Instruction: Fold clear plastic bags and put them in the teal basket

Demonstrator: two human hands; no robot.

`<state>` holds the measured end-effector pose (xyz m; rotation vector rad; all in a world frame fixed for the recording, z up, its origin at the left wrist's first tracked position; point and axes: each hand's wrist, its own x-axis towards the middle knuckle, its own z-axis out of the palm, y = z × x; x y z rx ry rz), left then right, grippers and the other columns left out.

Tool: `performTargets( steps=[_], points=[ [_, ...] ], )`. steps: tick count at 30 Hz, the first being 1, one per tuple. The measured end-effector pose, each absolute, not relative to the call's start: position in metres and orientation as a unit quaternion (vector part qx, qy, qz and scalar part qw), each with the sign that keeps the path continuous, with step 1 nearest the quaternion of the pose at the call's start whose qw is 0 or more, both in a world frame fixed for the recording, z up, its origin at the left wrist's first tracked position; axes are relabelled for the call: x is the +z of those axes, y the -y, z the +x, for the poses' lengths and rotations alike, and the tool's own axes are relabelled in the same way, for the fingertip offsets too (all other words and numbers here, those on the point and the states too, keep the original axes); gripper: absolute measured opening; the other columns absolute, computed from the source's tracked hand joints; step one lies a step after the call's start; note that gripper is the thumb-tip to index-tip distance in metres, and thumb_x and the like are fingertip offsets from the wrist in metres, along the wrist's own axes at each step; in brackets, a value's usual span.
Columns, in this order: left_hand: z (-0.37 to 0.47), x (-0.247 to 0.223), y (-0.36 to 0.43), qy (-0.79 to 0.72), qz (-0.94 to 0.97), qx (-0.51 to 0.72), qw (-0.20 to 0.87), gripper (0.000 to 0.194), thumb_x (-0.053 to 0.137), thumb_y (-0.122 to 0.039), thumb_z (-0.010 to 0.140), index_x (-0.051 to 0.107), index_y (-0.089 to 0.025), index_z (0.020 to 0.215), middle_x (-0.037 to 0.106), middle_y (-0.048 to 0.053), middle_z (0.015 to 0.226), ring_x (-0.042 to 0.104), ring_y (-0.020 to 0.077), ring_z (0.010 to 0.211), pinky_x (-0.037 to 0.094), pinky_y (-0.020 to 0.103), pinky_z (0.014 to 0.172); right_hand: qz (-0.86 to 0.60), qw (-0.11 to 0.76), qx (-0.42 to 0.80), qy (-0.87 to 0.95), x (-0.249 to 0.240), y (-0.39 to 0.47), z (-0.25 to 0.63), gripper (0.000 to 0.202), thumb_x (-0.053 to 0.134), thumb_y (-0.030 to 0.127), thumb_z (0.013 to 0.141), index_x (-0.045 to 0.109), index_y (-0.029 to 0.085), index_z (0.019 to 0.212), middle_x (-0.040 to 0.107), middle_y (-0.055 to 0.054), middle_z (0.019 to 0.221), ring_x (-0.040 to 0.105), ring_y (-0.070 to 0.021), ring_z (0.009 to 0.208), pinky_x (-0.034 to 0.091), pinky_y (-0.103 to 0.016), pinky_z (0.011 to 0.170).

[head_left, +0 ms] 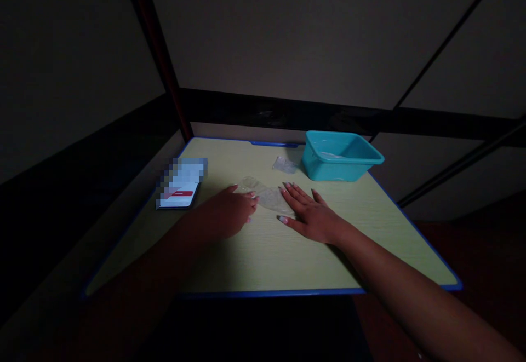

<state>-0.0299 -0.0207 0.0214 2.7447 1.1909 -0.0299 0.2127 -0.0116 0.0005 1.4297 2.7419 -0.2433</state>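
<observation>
A crumpled clear plastic bag [271, 197] lies on the pale wood-grain table [271, 266] between my hands. My left hand [230, 211] has its fingers bent together over the bag's left part, closed on it; its palm side is hidden. My right hand [314, 217] rests palm down with fingers spread, its fingertips pressing on the bag's right end. Behind the bag, apart from both hands, is a smaller clear plastic packet [285, 165].
A turquoise plastic basin [339, 173] stands at the table's back right corner, with clear plastic inside. On the left lies a phone [181, 187] with its screen lit and partly blurred. Blue edging [271, 294] runs round the table, and dark-striped walls [287, 104] stand behind it.
</observation>
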Motion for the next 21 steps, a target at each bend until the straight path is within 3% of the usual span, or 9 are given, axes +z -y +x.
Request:
performTargets(
  steps=[5,11,16,21],
  points=[
    [-0.032,0.02,0.026,-0.436,0.9,-0.003,0.012,0.037,0.036,-0.008,0.085,0.06,-0.014,0.111,0.053,0.014,0.128,0.046,0.0229,0.123,0.023,0.049,0.105,0.463,0.024,-0.08,-0.883,0.001,0.011,0.212,0.073,0.024,0.063,0.087,0.002,0.025,0.146,0.002,-0.005,0.151,0.005,-0.0265,0.138,0.011,-0.059,0.105],
    [-0.032,0.025,0.032,-0.485,0.874,0.001,-0.004,0.031,0.042,-0.005,0.077,0.067,-0.016,0.092,0.063,0.012,0.116,0.051,0.0255,0.116,0.014,0.054,0.108,0.462,0.021,-0.078,-0.883,-0.001,0.011,0.213,0.073,0.025,0.063,0.087,0.001,0.025,0.145,0.002,-0.005,0.151,0.005,-0.0265,0.138,0.012,-0.06,0.105],
    [-0.033,0.033,0.034,-0.519,0.855,-0.022,-0.002,0.026,0.047,-0.005,0.074,0.067,-0.018,0.083,0.067,0.008,0.108,0.057,0.0255,0.107,0.013,0.053,0.108,0.46,0.017,-0.079,-0.884,0.0,0.012,0.213,0.073,0.024,0.063,0.087,0.0,0.027,0.145,0.003,-0.005,0.151,0.005,-0.028,0.138,0.012,-0.06,0.105],
    [-0.036,0.04,0.037,-0.538,0.842,-0.023,-0.017,0.022,0.049,-0.003,0.073,0.066,-0.017,0.072,0.068,0.01,0.105,0.053,0.0308,0.112,0.006,0.06,0.106,0.462,0.02,-0.088,-0.882,0.001,0.012,0.213,0.072,0.024,0.063,0.087,0.002,0.026,0.146,0.002,-0.005,0.151,0.005,-0.0266,0.138,0.01,-0.059,0.105]
  ],
)
